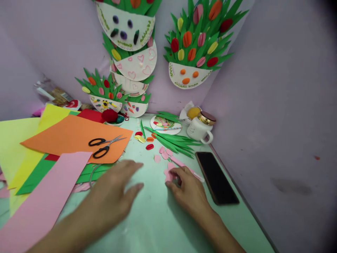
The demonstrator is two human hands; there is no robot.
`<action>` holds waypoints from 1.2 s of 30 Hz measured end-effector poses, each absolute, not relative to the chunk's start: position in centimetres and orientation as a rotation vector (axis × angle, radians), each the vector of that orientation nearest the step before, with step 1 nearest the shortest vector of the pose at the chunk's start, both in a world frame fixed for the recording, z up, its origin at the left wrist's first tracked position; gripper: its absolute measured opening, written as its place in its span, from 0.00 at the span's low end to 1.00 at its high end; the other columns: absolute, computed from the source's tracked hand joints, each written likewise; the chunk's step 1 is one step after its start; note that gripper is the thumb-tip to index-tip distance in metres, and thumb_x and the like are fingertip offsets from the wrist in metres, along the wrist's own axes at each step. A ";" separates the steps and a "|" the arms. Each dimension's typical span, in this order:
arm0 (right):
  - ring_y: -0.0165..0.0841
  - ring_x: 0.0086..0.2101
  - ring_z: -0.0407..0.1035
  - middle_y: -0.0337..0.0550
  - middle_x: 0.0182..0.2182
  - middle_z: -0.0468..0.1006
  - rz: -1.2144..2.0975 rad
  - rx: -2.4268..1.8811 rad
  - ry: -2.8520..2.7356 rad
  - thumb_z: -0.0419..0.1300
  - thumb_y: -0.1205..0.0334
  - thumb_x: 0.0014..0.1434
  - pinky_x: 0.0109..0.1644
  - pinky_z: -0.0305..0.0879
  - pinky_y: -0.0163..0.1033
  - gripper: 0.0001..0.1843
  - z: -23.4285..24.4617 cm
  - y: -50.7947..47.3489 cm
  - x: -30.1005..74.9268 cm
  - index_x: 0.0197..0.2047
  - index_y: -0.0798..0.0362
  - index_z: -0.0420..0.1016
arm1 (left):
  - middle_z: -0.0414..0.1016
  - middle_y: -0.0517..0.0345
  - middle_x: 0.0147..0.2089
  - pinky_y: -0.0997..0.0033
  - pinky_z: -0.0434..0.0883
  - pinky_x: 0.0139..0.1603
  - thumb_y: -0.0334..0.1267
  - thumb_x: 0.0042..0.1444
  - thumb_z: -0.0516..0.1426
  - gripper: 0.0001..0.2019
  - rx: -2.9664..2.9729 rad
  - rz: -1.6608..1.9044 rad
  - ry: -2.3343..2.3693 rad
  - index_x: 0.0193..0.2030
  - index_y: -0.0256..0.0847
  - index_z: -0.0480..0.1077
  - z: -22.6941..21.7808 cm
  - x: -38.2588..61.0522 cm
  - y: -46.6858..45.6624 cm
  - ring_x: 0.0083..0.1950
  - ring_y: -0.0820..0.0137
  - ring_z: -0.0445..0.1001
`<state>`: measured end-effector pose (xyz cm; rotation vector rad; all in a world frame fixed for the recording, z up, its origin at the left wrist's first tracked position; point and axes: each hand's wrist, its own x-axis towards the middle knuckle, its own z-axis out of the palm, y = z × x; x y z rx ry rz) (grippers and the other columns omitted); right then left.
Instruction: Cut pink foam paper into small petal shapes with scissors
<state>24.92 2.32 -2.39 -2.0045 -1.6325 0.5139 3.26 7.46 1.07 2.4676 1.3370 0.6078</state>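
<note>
My right hand (187, 189) rests on the pale green table (155, 218), its fingertips pinched on small pink paper ovals (168, 174). More pink ovals (163, 154) lie just beyond it, beside a pink pen (184, 166). My left hand (117, 191) hovers flat over the table with fingers stretched out and nothing in it, somewhat blurred. It is close to the edge of the pink paper sheet (50, 196) and the green sheets under it.
Black-handled scissors (105, 146) lie on an orange sheet (76, 135) atop yellow, red and green sheets. A black phone (216, 177) lies right of my right hand. Green paper leaves (176, 142), a white mug (201, 128) and paper tulip crafts (196, 45) stand against the wall.
</note>
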 end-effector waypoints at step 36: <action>0.27 0.20 0.67 0.35 0.18 0.71 1.396 -1.476 -0.607 0.68 0.57 0.41 0.17 0.66 0.29 0.14 -3.2 -1.0 20.3 0.26 0.55 0.67 | 0.71 0.56 0.37 0.73 0.67 0.31 0.30 0.51 0.52 0.11 2.203 0.724 1.253 0.43 0.41 0.65 -3.1 5.4 1.2 0.31 0.72 0.70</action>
